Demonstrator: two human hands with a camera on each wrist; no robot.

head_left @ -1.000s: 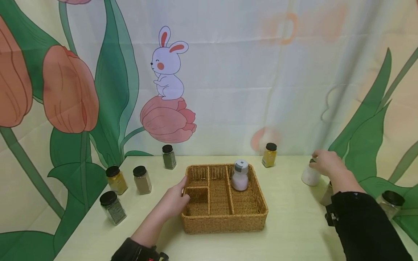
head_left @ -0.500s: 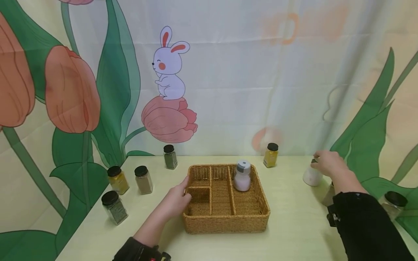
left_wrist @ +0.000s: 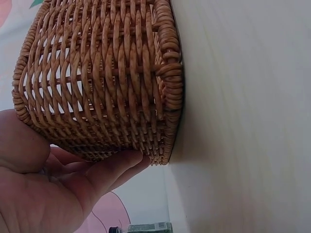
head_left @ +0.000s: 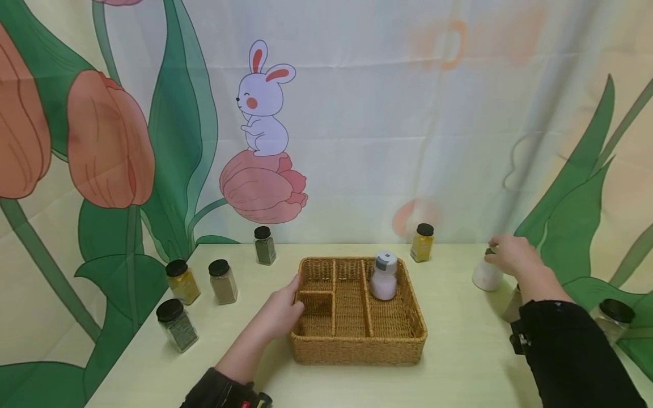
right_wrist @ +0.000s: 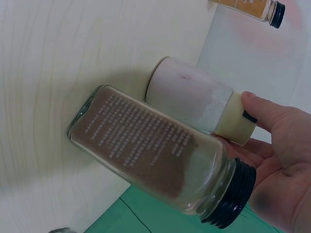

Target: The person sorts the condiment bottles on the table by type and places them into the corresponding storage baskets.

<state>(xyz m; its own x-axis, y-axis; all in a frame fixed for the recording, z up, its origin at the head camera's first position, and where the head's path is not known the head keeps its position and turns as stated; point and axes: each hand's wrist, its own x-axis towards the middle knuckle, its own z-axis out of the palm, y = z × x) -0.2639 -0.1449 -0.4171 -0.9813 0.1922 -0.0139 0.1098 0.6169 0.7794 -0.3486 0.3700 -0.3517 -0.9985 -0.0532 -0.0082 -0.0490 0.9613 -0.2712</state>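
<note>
My left hand grips the left wall of a woven wicker basket with several compartments; in the left wrist view its fingers lie along the basket's outer wall. Within the basket's right compartment stands a round white seasoning jar, near the back. Far to the right, my right hand pinches the cap of a second pale seasoning jar, which stands at the table's back right. The right wrist view shows thumb and fingers on either side of the cream cap of this jar, above pale pinkish contents.
A spice jar with brown powder stands close by the right hand. Further right is another black-lidded jar. Behind the basket are a yellow jar and a green jar. Several more spice jars stand at the left.
The basket has slid a little to the right, with the left hand moving along at its wall and the white jar inside it. The right hand stays at the jar's cap.
</note>
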